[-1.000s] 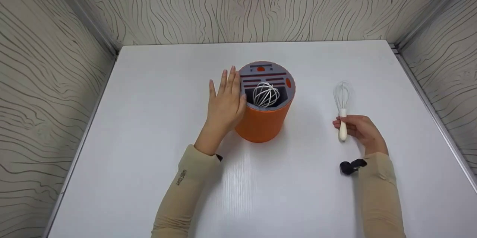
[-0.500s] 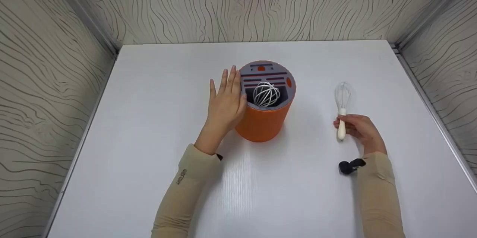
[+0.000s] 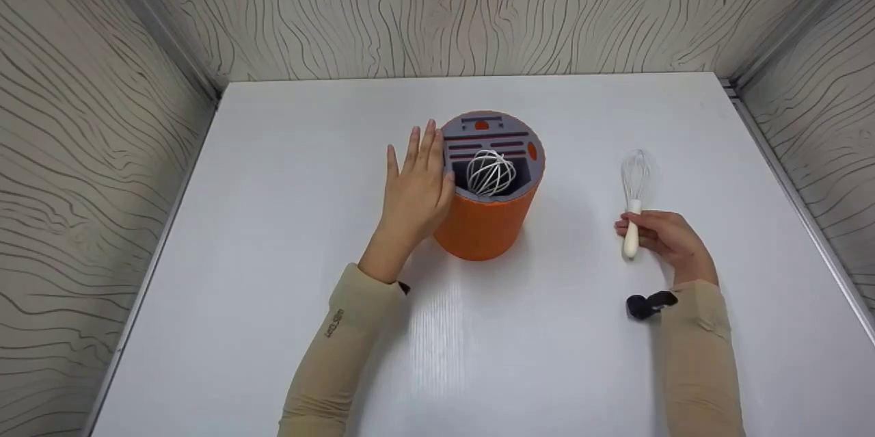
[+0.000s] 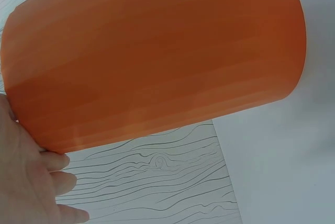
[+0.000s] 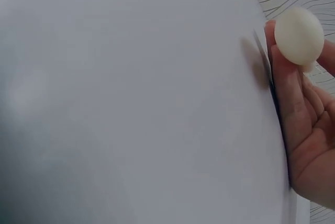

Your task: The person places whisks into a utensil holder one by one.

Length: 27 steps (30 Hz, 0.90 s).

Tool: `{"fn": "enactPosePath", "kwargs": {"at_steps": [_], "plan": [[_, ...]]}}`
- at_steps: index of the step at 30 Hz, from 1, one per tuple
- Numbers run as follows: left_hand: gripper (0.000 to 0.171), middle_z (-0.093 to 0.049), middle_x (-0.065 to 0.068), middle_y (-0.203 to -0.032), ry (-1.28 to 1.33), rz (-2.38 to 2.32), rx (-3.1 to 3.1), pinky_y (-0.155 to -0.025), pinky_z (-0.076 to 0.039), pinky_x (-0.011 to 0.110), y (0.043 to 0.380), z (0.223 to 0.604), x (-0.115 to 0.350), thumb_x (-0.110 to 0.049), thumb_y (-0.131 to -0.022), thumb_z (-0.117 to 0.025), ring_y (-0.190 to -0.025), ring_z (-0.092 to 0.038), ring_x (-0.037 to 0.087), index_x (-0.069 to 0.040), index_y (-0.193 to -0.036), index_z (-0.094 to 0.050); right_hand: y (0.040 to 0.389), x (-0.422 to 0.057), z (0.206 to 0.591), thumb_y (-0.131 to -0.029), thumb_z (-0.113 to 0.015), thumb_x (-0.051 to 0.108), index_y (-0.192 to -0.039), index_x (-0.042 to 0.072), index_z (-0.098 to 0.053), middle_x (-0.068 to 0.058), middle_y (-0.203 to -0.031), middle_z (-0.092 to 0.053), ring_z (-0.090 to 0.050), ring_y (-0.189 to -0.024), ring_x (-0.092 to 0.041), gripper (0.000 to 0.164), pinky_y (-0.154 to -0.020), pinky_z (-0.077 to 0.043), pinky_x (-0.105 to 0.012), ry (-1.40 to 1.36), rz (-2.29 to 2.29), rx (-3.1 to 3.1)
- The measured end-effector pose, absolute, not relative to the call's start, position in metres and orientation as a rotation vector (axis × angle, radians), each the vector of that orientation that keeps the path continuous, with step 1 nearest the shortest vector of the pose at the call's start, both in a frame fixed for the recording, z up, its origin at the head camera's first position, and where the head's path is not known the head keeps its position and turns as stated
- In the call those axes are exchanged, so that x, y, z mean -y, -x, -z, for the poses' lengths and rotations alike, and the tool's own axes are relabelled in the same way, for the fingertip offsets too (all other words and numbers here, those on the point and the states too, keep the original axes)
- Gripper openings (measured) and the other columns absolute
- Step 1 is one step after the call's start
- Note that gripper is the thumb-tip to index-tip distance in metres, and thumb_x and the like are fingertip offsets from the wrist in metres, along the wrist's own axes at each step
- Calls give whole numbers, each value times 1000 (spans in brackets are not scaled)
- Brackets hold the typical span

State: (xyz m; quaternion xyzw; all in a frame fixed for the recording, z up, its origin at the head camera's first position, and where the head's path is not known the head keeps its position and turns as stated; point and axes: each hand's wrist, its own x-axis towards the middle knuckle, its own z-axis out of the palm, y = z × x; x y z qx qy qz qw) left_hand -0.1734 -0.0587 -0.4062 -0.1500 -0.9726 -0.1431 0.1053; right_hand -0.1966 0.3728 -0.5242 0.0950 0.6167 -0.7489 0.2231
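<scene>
On the table stands an orange cylindrical utensil holder with a grey slotted top. My left hand rests against its left side near the rim, fingers straight; in the left wrist view the fingertips show at the holder's top end. Inside the large compartment, a white wire whisk stands with its wires up, its handle hidden. At the right, my right hand pinches the cream handle of a second, slimmer whisk, wires pointing away from me. The handle's rounded end faces the right wrist camera.
The white table is bounded by wood-grain panels at the back and both sides. A small black device is fixed at the right sleeve's cuff. Narrow slots and small openings share the holder's top with the large compartment.
The slim whisk has tilted slightly, its wire end shifting a little right. The left hand keeps its place on the holder.
</scene>
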Motion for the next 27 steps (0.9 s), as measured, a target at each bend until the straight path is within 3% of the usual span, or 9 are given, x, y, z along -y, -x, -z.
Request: {"fn": "enactPosePath", "kwargs": {"at_steps": [12, 27], "plan": [[60, -14, 10, -157, 436, 438, 2873, -110, -6, 58, 174, 407, 58, -29, -98, -31, -144, -9, 27, -1, -149, -21, 188, -364, 519, -96, -48, -1, -110, -1, -66, -17, -100, -69, -67, -96, -22, 23, -83, -51, -30, -77, 2152, -1581], [60, -13, 9, -157, 428, 437, 2889, -110, -5, 57, 174, 405, 58, -29, -98, -31, -144, -8, 27, -1, -150, -20, 177, -334, 494, -94, -47, -8, -114, -9, -61, -17, -100, -70, -68, -94, -22, 24, -82, -51, -30, 120, 2247, -1648]]}}
